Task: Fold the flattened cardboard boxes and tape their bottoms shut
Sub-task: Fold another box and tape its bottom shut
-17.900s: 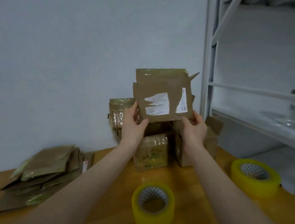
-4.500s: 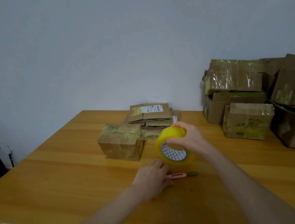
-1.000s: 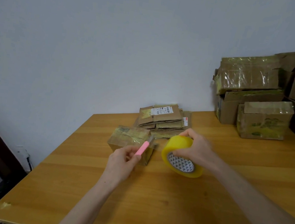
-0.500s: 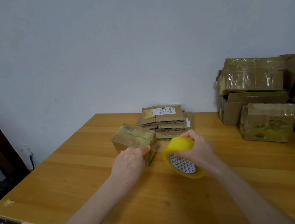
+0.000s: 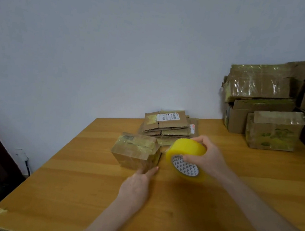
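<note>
Left hand [image 5: 135,187] lowered — box [image 5: 134,151] ahead, beside tape [image 5: 187,149].

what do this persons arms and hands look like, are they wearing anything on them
Both arms are bare, with no sleeves in view right down to the frame's bottom edge. The left hand and the right hand wear no gloves, and no watch, ring or bracelet shows on either wrist or on the fingers. The left hand is slightly blurred, so something very small there could be missed.
</note>
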